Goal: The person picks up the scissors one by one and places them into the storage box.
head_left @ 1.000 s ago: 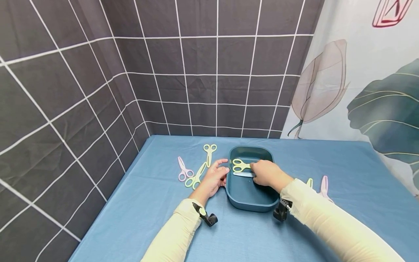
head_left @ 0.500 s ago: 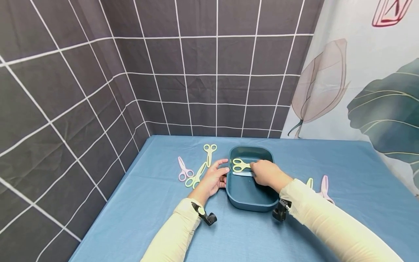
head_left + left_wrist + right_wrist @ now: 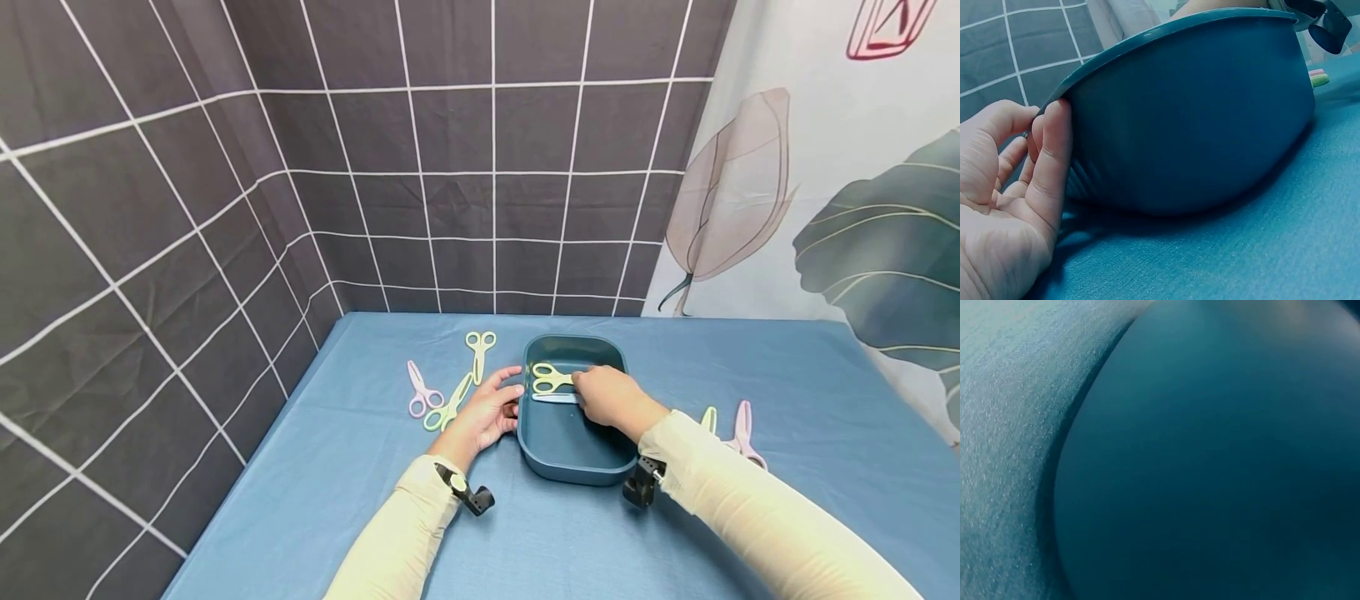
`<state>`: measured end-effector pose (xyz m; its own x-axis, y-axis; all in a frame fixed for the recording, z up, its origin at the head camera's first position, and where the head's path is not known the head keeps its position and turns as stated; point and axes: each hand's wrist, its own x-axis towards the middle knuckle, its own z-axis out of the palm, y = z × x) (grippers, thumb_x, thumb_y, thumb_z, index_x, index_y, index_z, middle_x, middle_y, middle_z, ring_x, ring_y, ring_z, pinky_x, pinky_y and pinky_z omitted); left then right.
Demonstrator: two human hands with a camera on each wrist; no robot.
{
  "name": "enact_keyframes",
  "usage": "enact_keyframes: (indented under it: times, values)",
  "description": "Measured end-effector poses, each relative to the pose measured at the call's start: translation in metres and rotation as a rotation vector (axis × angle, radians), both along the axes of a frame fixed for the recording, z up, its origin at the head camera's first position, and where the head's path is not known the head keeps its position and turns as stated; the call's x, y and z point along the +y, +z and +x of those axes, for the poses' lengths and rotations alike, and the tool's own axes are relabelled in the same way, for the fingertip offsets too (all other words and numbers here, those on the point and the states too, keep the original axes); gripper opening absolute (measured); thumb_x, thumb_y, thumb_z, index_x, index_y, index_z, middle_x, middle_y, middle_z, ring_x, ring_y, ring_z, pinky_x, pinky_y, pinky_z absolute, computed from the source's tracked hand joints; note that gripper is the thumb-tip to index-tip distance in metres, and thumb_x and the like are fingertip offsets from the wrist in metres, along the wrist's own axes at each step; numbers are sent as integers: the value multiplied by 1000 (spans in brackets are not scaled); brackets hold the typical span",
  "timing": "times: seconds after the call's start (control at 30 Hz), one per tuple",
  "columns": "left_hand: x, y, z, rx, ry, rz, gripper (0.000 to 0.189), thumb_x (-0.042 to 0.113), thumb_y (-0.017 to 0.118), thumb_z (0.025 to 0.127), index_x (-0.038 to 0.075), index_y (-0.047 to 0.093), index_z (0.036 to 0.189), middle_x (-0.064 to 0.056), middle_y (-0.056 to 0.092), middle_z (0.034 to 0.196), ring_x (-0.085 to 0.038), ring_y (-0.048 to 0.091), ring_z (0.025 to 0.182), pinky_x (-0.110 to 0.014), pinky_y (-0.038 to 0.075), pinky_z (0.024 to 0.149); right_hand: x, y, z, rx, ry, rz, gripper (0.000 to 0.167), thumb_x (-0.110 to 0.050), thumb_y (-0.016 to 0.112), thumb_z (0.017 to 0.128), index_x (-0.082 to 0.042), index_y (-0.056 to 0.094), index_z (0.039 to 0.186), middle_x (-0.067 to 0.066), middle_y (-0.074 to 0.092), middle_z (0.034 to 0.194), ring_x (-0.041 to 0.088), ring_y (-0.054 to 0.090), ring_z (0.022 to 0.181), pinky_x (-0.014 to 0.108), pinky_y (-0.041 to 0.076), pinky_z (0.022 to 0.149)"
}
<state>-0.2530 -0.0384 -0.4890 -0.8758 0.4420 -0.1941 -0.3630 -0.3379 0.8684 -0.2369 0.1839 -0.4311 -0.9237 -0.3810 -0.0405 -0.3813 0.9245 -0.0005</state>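
Note:
A dark teal plastic tray (image 3: 577,475) stands on the cloth in the head view. My left hand (image 3: 489,414) pinches its left rim; in the left wrist view the thumb lies at the rim and fingers bend against the outer wall. My right hand (image 3: 617,401) reaches inside and grips a pair of yellow-green scissors (image 3: 546,385), handles pointing left, blades hidden by the fingers. Below these, a light blue blade-like strip (image 3: 557,398) lies in the tray, its right end hidden behind the hand. The tray's outer wall (image 3: 1197,475) fills most of the right wrist view.
Left of the tray lie pink scissors (image 3: 425,393) and two yellow-green pairs, one farther back (image 3: 480,354) and one near my left hand (image 3: 450,407). Pink scissors (image 3: 742,433) and a yellow-green tip (image 3: 708,419) show beyond my right sleeve. Dark grid-patterned cloth (image 3: 450,200) hangs behind.
The head view has shifted very slightly. Both hands, the tray and the scissors keep their places.

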Motion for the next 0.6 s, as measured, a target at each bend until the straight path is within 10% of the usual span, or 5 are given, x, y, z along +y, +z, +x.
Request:
enact_keyframes:
  times: [0.27,0.6]
  values:
    - [4,-2,1,-7,7,46,39,4,52,101,12,45,139,2,55,74,-4,47,55,-16,45,43,7,4,3,84,24,-21,20,-17,72,91,-4,68,106,13,64,92,32,63,83,49,56,75]
    - [4,-3,1,-23,15,35,38,5,52,101,13,46,138,5,52,71,-2,39,50,-16,41,44,67,38,28,418,-147,-513,17,-12,66,93,-3,66,108,21,66,107,41,64,95,59,51,81]
